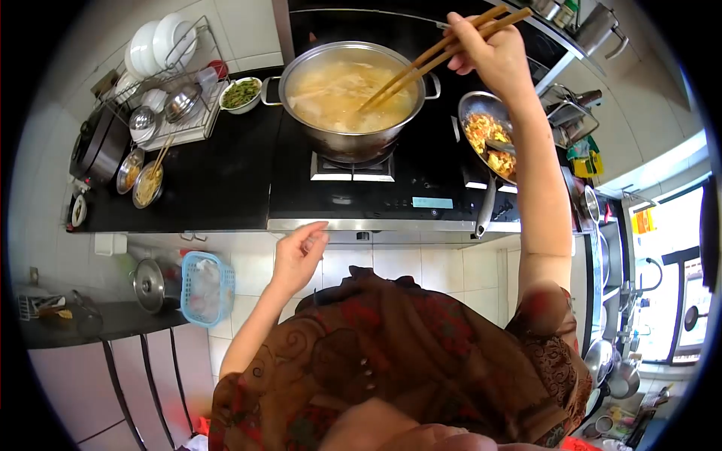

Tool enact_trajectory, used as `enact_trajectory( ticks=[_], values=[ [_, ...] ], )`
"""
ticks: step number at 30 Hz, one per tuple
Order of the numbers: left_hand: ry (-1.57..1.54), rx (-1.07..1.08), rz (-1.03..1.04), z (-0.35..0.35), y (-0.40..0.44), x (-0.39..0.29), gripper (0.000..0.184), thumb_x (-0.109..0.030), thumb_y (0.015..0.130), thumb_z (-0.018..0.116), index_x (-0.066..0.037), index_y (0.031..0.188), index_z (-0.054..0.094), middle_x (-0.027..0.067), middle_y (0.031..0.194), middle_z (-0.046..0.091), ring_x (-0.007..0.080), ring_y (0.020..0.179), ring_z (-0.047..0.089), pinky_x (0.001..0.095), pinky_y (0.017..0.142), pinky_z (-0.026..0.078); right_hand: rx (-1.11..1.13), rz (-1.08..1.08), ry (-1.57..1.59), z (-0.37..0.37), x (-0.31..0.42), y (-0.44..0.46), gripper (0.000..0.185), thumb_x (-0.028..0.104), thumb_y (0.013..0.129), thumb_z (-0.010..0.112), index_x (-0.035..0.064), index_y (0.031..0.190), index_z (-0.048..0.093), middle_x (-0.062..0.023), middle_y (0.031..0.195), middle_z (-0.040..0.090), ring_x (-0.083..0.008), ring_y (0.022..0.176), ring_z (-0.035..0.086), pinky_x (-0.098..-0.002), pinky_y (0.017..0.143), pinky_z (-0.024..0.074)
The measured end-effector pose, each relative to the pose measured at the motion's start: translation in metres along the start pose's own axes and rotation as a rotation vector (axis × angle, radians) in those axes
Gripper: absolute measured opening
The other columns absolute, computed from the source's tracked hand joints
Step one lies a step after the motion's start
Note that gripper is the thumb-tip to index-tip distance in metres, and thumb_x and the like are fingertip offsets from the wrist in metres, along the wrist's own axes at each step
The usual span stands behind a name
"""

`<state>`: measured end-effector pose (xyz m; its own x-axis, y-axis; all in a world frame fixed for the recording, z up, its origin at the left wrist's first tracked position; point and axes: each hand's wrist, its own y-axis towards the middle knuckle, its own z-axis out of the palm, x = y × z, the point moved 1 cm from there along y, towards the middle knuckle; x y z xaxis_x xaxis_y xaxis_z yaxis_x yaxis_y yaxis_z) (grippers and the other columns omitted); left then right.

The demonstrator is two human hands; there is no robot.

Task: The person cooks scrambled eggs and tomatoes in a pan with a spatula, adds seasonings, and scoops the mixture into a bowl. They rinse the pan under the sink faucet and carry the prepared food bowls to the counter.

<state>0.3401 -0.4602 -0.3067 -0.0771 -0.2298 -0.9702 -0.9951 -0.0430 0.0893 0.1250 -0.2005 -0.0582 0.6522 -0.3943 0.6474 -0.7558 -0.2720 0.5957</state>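
My right hand (489, 56) is closed around a pair of long wooden chopsticks (444, 56) at the upper right. Their lower ends dip into a large steel pot (353, 140) on the stove, filled with pale yellow broth and noodle-like strands (342, 86). My left hand (299, 258) hangs loosely curled in front of the counter's edge, holding nothing, with its fingers somewhat apart. Beneath my right forearm, a frying pan (487, 207) contains a yellow and red cooked mixture (489, 135). A utensil lies in that food, partly hidden by my arm.
Left of the pot stands a bowl of chopped greens (240, 95). A dish rack (177, 128) carries plates and bowls. Farther left, a noodle bowl (147, 186) has chopsticks resting in it. A blue basket (188, 301) sits below the counter, near a lidded pot (150, 286).
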Motion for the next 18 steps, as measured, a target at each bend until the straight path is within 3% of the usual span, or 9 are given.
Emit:
enact_trajectory(
  ticks=[2, 6, 8, 9, 11, 13, 16, 18],
  values=[
    [-0.004, -0.011, -0.032, -0.008, -0.015, 0.010, 0.027, -0.013, 0.086, 0.065, -0.003, 0.111, 0.064, 0.0061, 0.081, 0.066, 0.0081, 0.059, 0.059, 0.0217, 0.053, 0.046, -0.025, 0.099, 0.004, -0.007, -0.004, 0.007, 0.038, 0.034, 0.091, 0.060, -0.0032, 0.087, 0.066, -0.0100, 0.071, 0.066, -0.0123, 0.055, 0.064, -0.0219, 0.049, 0.0517],
    [0.033, -0.043, -0.145, -0.025, -0.047, 0.039, 0.026, -0.012, 0.087, 0.063, -0.001, 0.110, 0.063, 0.0054, 0.079, 0.065, 0.0076, 0.056, 0.057, 0.0214, 0.052, 0.047, -0.029, 0.067, -0.111, -0.003, -0.012, 0.022, 0.039, 0.034, 0.091, 0.059, -0.0035, 0.082, 0.066, -0.0091, 0.065, 0.065, -0.0123, 0.053, 0.063, -0.0228, 0.048, 0.0519],
    [-0.036, -0.067, -0.288, -0.040, -0.063, 0.051, 0.024, -0.011, 0.087, 0.062, -0.001, 0.109, 0.063, 0.0047, 0.077, 0.064, 0.0073, 0.056, 0.057, 0.0211, 0.051, 0.048, 0.115, 0.134, -0.339, 0.030, -0.053, 0.025, 0.040, 0.033, 0.091, 0.059, -0.0048, 0.079, 0.064, -0.0081, 0.063, 0.064, -0.0132, 0.052, 0.063, -0.0242, 0.048, 0.0518],
    [-0.027, -0.083, -0.281, -0.042, -0.067, 0.056, 0.023, -0.010, 0.088, 0.062, -0.001, 0.109, 0.063, 0.0043, 0.078, 0.064, 0.0072, 0.056, 0.057, 0.0208, 0.052, 0.048, 0.089, -0.051, -0.432, 0.036, -0.075, 0.027, 0.041, 0.034, 0.091, 0.059, -0.0046, 0.078, 0.063, -0.0074, 0.062, 0.064, -0.0135, 0.052, 0.063, -0.0250, 0.047, 0.0513],
    [-0.023, -0.111, -0.264, -0.044, -0.074, 0.062, 0.023, -0.010, 0.088, 0.062, -0.001, 0.109, 0.063, 0.0043, 0.078, 0.064, 0.0073, 0.056, 0.057, 0.0208, 0.051, 0.048, 0.125, 0.362, -0.200, 0.026, -0.079, 0.026, 0.039, 0.036, 0.091, 0.058, -0.0015, 0.081, 0.065, -0.0065, 0.064, 0.065, -0.0123, 0.051, 0.062, -0.0229, 0.047, 0.0503],
    [-0.019, -0.162, -0.257, -0.049, -0.080, 0.062, 0.023, -0.011, 0.088, 0.062, -0.001, 0.109, 0.063, 0.0044, 0.078, 0.064, 0.0075, 0.055, 0.057, 0.0208, 0.051, 0.048, 0.078, 0.481, 0.108, 0.009, -0.099, 0.023, 0.040, 0.035, 0.092, 0.056, -0.0035, 0.089, 0.064, -0.0096, 0.069, 0.065, -0.0135, 0.052, 0.061, -0.0238, 0.047, 0.0507],
    [0.045, -0.122, -0.209, -0.059, -0.074, 0.062, 0.024, -0.013, 0.088, 0.062, -0.002, 0.109, 0.064, 0.0044, 0.079, 0.064, 0.0081, 0.053, 0.056, 0.0212, 0.051, 0.047, -0.104, 0.637, 0.164, 0.006, -0.127, 0.018, 0.031, 0.023, 0.091, 0.053, -0.0061, 0.088, 0.062, -0.0168, 0.071, 0.065, -0.0187, 0.052, 0.063, -0.0255, 0.044, 0.0525],
    [0.022, -0.082, -0.218, -0.067, -0.068, 0.055, 0.025, -0.014, 0.088, 0.062, -0.002, 0.109, 0.063, 0.0047, 0.078, 0.064, 0.0087, 0.053, 0.056, 0.0220, 0.050, 0.048, -0.183, 0.727, 0.294, 0.013, -0.155, 0.004, 0.029, 0.020, 0.091, 0.050, -0.0061, 0.087, 0.061, -0.0172, 0.070, 0.065, -0.0195, 0.054, 0.064, -0.0263, 0.045, 0.0529]
  ],
)
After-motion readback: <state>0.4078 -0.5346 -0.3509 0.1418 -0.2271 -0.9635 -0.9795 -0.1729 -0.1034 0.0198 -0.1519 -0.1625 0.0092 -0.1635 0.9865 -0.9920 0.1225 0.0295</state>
